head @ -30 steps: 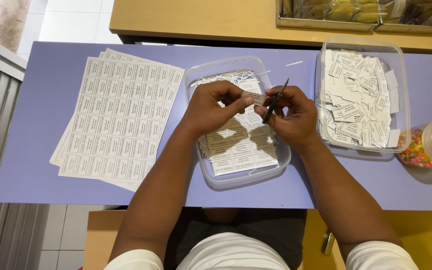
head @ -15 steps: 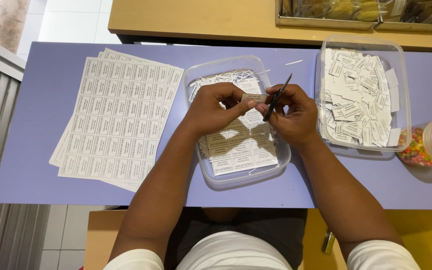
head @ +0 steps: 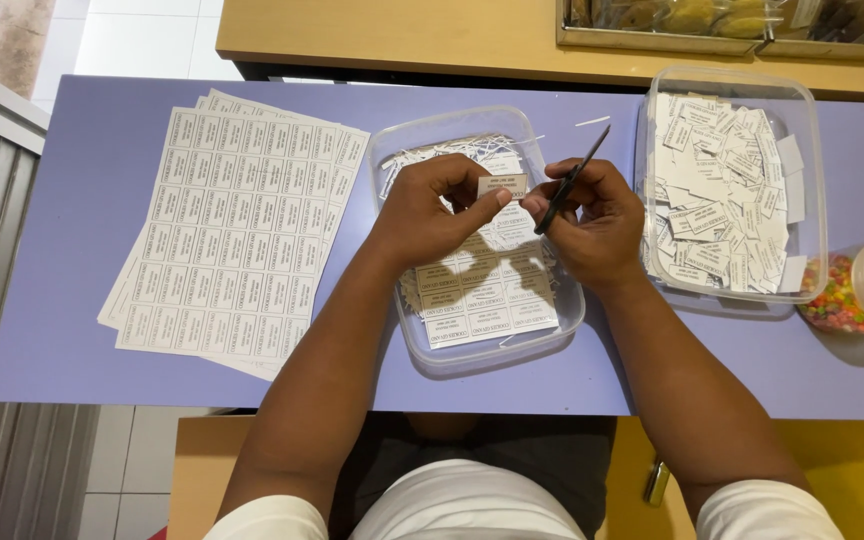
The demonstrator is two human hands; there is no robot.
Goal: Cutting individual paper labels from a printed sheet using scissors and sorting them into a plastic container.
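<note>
My left hand (head: 434, 210) pinches a small cut paper label (head: 503, 185) between thumb and fingertips. My right hand (head: 592, 222) grips black scissors (head: 572, 179) with the blades pointing up and away, and its fingertips touch the label's right end. Both hands hover over a clear plastic tub (head: 418, 138) that holds strips of printed labels (head: 482, 295) and thin paper trimmings. To the right stands a second clear tub (head: 814, 150) filled with several loose cut labels (head: 720, 200).
A stack of uncut printed label sheets (head: 237, 230) lies on the purple table (head: 72, 200) at my left. A clear jar of coloured sweets (head: 852, 295) lies at the right edge. A wooden table (head: 402, 35) with a tray of packets (head: 732, 22) stands beyond.
The hands have drawn slightly apart and a single cut label now shows between the fingertips; the scissors have tilted further up to the right.
</note>
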